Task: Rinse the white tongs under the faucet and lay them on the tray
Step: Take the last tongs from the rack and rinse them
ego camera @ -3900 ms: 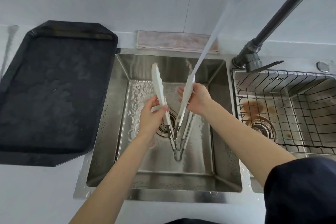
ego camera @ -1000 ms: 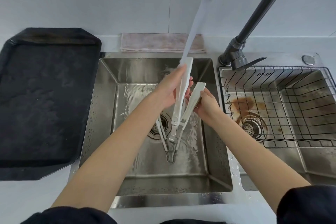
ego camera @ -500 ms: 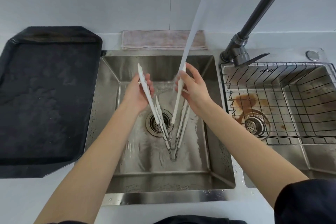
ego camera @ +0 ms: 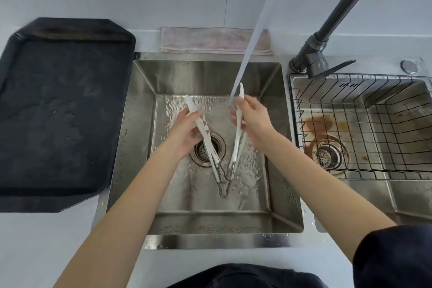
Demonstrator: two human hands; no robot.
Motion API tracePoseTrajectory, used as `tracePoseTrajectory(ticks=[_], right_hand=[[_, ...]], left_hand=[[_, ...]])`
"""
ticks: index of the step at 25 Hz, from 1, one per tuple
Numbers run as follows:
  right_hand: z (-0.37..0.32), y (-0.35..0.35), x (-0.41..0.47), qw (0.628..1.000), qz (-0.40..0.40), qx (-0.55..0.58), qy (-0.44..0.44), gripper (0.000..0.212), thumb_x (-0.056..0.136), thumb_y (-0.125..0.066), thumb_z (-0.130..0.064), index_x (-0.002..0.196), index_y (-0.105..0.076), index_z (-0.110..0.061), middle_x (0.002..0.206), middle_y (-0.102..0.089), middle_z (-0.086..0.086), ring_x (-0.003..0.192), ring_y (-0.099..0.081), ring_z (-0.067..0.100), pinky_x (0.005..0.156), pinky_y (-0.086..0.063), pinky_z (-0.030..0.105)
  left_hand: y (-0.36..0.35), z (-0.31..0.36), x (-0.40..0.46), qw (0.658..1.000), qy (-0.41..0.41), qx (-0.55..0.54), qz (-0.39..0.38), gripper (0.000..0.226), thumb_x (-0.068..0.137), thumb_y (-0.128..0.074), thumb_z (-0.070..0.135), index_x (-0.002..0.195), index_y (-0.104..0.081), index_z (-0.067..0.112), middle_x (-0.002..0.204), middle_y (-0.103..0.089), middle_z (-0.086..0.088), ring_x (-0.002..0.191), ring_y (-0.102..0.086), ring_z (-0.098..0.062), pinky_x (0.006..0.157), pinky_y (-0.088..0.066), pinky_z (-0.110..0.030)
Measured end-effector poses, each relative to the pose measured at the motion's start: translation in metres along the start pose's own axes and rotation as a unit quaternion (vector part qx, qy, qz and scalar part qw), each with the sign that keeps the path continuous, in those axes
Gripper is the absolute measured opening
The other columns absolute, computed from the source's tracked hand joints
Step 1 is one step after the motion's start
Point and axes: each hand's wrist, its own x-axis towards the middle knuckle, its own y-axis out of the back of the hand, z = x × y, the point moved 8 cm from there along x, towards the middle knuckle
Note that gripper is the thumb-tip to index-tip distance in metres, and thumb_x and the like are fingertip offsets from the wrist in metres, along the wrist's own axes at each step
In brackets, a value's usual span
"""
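White tongs [ego camera: 236, 140] held spread in a V over the steel sink [ego camera: 140, 138] at centre frame, hinge end low toward the bottom of the frame, tips pointing up toward the wall. Left hand [ego camera: 187, 133] gripping the left arm of the tongs, fingers [ego camera: 198, 135] curled round it just above the drain [ego camera: 207, 149]. Right hand [ego camera: 253, 121] pinching the right arm, thumb and fingers clamped on it near its upper end. Stream of water [ego camera: 254, 30] falling slantwise from the dark faucet [ego camera: 339, 7] at upper right of the frame, striking by the tip of the right arm. Rippled water across the sink floor, with a mirrored image of the tongs below the hinge.

Black tray [ego camera: 58, 112] lying on the pale desk [ego camera: 46, 241] at left of the frame, just beside the sink, well apart from the tongs. Folded pinkish cloth [ego camera: 210, 41] along the wall behind the sink, at upper centre. Second basin at right of the frame fitted with a black wire rack [ego camera: 374, 124], rust-coloured stain near its drain. Small round metal button [ego camera: 408, 66] on the desk at far right. Dark sleeve [ego camera: 392, 257] at lower right.
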Motion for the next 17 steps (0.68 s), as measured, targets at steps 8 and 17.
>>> tracePoseTrajectory(ticks=[8, 17], right_hand=[[0.08, 0.026, -0.007, 0.991, 0.018, -0.082, -0.1, 0.034, 0.099, -0.039, -0.027, 0.128, -0.052, -0.016, 0.085, -0.059, -0.001, 0.096, -0.058, 0.022, 0.102, -0.046, 0.047], [0.15, 0.037, 0.007, 0.976, 0.027, -0.142, -0.164, 0.051, 0.096, -0.036, -0.041, 0.144, -0.036, -0.024, 0.135, -0.054, 0.004, 0.113, -0.056, 0.024, 0.101, -0.045, 0.042]], left_hand=[[0.018, -0.058, 0.014, 0.982, -0.011, 0.188, -0.004, 0.069, 0.089, -0.049, -0.006, 0.145, -0.025, 0.026, 0.128, -0.047, -0.004, 0.109, -0.051, -0.022, 0.099, -0.044, -0.041], [0.042, -0.096, 0.031, 0.963, 0.05, 0.258, 0.061, 0.073, 0.091, -0.041, -0.003, 0.148, -0.015, 0.036, 0.141, -0.045, -0.006, 0.121, -0.05, -0.028, 0.094, -0.047, -0.039]])
